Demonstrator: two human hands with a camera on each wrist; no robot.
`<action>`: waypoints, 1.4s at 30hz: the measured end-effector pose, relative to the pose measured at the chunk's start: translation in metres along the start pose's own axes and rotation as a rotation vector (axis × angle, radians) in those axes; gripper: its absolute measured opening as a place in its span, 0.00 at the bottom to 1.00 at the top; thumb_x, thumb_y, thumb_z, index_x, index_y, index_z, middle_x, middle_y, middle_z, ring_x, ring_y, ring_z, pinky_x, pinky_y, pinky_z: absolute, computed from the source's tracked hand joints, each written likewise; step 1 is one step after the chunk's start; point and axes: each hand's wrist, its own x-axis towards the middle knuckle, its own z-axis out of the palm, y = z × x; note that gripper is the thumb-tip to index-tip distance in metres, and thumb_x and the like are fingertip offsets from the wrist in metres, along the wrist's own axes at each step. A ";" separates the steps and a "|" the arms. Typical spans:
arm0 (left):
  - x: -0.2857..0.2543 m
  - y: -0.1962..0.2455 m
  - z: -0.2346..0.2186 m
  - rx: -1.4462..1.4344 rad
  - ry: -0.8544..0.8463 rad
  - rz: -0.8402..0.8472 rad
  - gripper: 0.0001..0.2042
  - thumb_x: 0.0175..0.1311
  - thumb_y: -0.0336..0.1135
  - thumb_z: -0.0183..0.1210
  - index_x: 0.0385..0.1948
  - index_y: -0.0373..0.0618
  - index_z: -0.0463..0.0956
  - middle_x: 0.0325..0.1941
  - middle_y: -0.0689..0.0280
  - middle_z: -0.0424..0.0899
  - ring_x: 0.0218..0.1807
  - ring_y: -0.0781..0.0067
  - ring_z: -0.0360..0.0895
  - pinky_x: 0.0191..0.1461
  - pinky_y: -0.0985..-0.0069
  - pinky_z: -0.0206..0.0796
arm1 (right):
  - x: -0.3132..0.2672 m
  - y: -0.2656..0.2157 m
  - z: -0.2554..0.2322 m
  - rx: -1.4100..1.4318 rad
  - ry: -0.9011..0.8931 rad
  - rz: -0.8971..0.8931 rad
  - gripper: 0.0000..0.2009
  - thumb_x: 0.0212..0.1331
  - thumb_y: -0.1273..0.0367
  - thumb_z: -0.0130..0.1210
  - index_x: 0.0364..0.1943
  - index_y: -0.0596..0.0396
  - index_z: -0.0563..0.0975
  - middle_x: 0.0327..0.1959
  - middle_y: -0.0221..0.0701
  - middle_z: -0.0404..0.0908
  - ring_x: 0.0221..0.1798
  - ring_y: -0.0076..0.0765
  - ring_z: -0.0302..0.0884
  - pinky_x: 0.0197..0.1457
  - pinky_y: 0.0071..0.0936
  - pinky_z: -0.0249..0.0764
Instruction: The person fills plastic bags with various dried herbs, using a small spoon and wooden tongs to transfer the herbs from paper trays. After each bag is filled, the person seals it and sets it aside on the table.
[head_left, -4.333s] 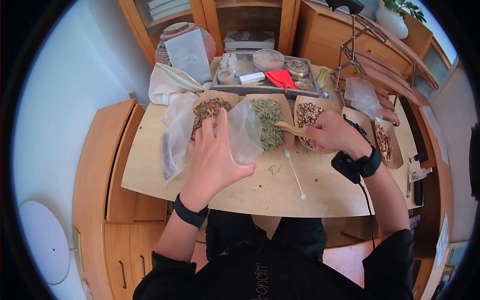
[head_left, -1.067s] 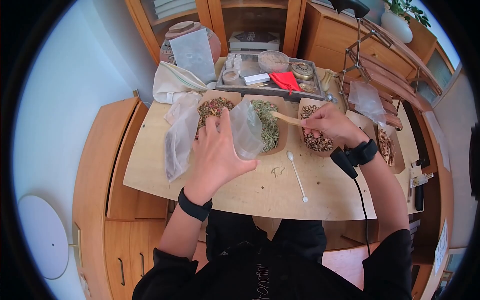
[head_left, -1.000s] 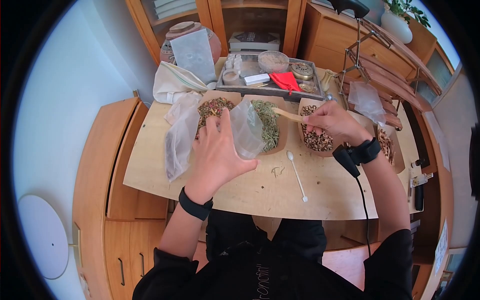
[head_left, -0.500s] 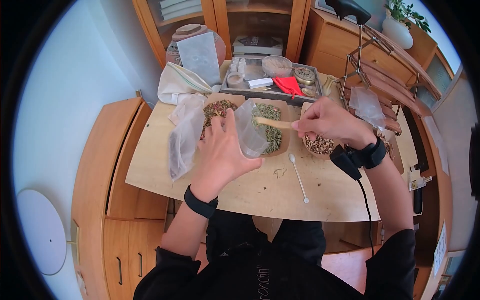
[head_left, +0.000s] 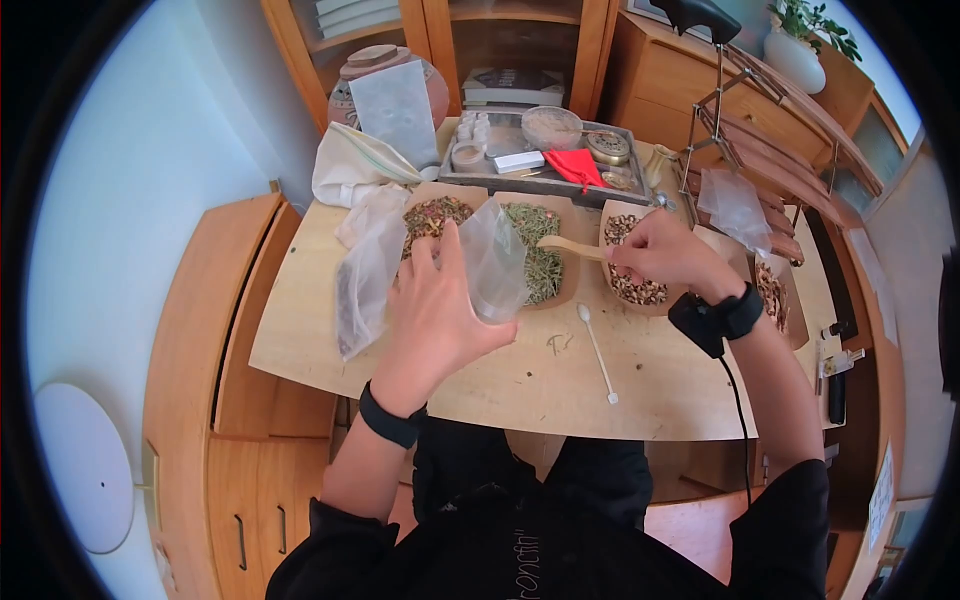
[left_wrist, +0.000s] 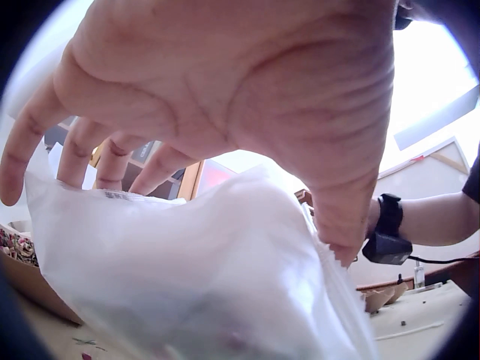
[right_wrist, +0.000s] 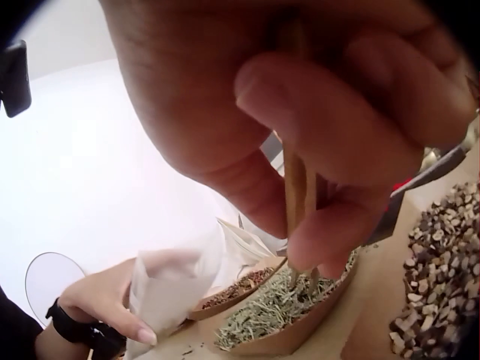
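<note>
My left hand [head_left: 430,320] grips a translucent plastic bag [head_left: 497,262], fingers and thumb spread across its top. The left wrist view shows the fingers over the bag's far edge and the thumb at its right side; something greenish shows dimly low in the bag [left_wrist: 202,262]. My right hand [head_left: 665,255] pinches the handle of a wooden scoop [head_left: 575,247]. Its tip overlaps the dried green herb [head_left: 543,278] in a brown paper tray [head_left: 569,215]. Under the right hand lies a tray of chopped brown-and-white pieces [head_left: 640,290].
A tray of reddish mixed herbs [head_left: 437,215] sits behind the left hand. A small white spoon [head_left: 598,355] lies near the front. Farther right is a tray of bark-like strips [head_left: 772,295]. Behind stands a grey tray [head_left: 460,188] with jars, a bowl and a red pouch [head_left: 575,168].
Half a second ago the scoop's tip was over the bag; now it is back right, over the green herb. The left hand stays on the bag, nearly still.
</note>
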 end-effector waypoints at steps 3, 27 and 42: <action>-0.007 0.001 -0.003 -0.001 0.006 0.008 0.55 0.32 0.47 0.74 0.65 0.30 0.52 0.57 0.49 0.64 0.60 0.47 0.66 0.59 0.60 0.62 | 0.011 0.007 0.007 -0.114 -0.024 0.062 0.16 0.59 0.63 0.59 0.21 0.63 0.83 0.12 0.27 0.77 0.18 0.18 0.73 0.23 0.17 0.67; -0.005 0.001 0.000 0.007 0.020 -0.035 0.55 0.32 0.45 0.73 0.66 0.34 0.52 0.55 0.49 0.63 0.58 0.43 0.65 0.54 0.49 0.64 | 0.030 0.004 0.027 0.142 -0.136 0.001 0.16 0.58 0.62 0.59 0.20 0.62 0.82 0.14 0.28 0.76 0.18 0.19 0.70 0.24 0.19 0.64; 0.001 0.004 0.002 0.027 -0.004 -0.072 0.55 0.32 0.46 0.74 0.66 0.31 0.52 0.56 0.47 0.64 0.57 0.42 0.67 0.60 0.57 0.62 | 0.001 -0.015 -0.019 0.336 -0.087 0.028 0.13 0.59 0.65 0.61 0.22 0.60 0.82 0.17 0.25 0.78 0.19 0.14 0.69 0.20 0.14 0.59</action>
